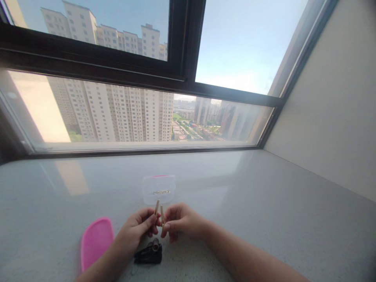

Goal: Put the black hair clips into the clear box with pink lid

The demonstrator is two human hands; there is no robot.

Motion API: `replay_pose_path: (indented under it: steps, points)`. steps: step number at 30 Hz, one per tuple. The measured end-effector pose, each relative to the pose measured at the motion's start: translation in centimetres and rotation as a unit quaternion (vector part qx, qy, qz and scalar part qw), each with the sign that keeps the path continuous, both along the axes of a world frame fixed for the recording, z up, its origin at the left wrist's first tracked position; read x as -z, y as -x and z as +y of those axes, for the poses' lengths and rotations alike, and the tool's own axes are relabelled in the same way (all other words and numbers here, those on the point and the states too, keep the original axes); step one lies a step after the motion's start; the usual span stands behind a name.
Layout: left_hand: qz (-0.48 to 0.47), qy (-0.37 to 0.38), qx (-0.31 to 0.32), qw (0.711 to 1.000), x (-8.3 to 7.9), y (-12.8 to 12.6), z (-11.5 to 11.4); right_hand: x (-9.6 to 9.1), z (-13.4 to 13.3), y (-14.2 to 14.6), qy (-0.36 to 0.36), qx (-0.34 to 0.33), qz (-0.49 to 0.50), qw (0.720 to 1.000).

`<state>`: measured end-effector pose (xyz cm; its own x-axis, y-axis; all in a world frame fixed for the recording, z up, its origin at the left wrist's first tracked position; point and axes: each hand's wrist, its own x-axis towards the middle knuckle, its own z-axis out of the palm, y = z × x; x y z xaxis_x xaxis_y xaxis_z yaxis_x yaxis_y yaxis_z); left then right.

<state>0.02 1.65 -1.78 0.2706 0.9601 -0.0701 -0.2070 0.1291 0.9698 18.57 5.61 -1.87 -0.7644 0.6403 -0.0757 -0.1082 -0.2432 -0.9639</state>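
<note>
While you work above the worktop (249,227), hold your left hand (139,226) and right hand (183,221) steady, each pinching a slim gold clip (156,208), tips apart to avoid snagging. Your left forearm (111,258) partly covers the pink lid (96,241); a clear container (147,192) beyond and black items (148,255) nearer you crowd your hands.

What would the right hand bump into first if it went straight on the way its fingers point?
Probably the tan clip held in the left hand, or that hand itself: both are just across from the right hand, though depth is unclear here.
</note>
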Motion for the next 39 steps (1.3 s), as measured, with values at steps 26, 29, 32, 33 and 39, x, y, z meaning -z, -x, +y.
replay_pose_path:
  steps: [26, 29, 32, 33, 39]
  points:
    - [0.001, -0.008, -0.057, 0.998, 0.44, -0.04, 0.19, -0.40, -0.30, -0.01, 0.008, 0.005, 0.033, 0.999]
    - [-0.010, -0.005, -0.054, 0.998, 0.29, -0.13, 0.17, -0.32, -0.27, -0.07, 0.000, 0.000, 0.039, 0.999]
    - [-0.019, -0.001, -0.047, 0.999, 0.32, -0.13, 0.20, -0.23, -0.20, -0.14, -0.002, -0.006, 0.043, 0.999]
    - [-0.021, -0.002, -0.045, 0.999, 0.35, -0.11, 0.22, -0.22, -0.17, -0.16, 0.000, -0.009, 0.044, 0.999]
    - [-0.016, -0.005, -0.031, 0.999, 0.35, -0.02, 0.23, -0.17, -0.09, -0.22, 0.004, -0.009, 0.051, 0.999]
